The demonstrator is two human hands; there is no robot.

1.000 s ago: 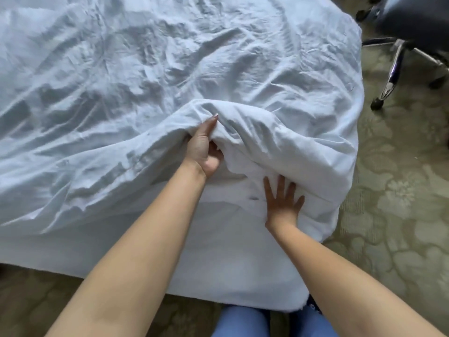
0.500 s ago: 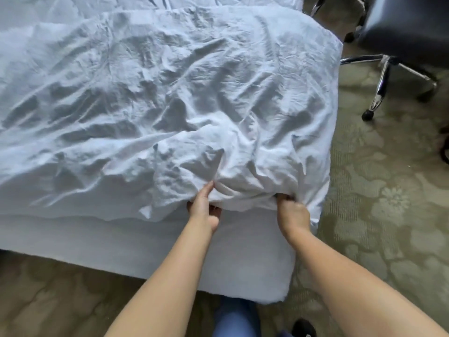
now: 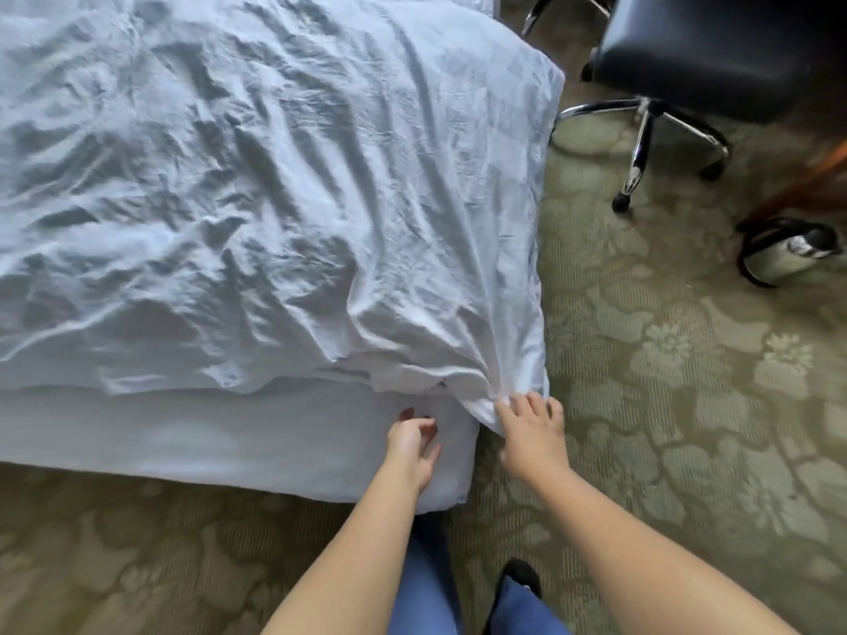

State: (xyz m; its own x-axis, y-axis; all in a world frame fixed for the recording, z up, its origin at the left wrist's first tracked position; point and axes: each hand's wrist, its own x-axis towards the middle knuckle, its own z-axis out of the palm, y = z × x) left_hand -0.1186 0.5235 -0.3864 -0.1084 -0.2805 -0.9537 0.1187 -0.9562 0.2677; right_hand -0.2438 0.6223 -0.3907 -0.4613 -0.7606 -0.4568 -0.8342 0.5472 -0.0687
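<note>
A wrinkled white sheet (image 3: pixel 275 199) covers the bed, and its corner hangs over the near right corner of the mattress (image 3: pixel 284 442). My right hand (image 3: pixel 531 433) is at that hanging corner, its spread fingers touching the cloth's edge. My left hand (image 3: pixel 412 442) hovers in front of the mattress side just left of the corner, fingers loosely curled, holding nothing.
A black office chair (image 3: pixel 696 52) on a chrome wheeled base (image 3: pixel 641 144) stands right of the bed. A bag (image 3: pixel 788 254) lies on the patterned green carpet (image 3: pixel 664 405) at the far right. My legs in blue trousers (image 3: pixel 426 579) stand by the bed corner.
Both hands drew the sheet's edge down and to the right over the mattress corner. My left hand has let go of the sheet, and my right hand's fingers have spread.
</note>
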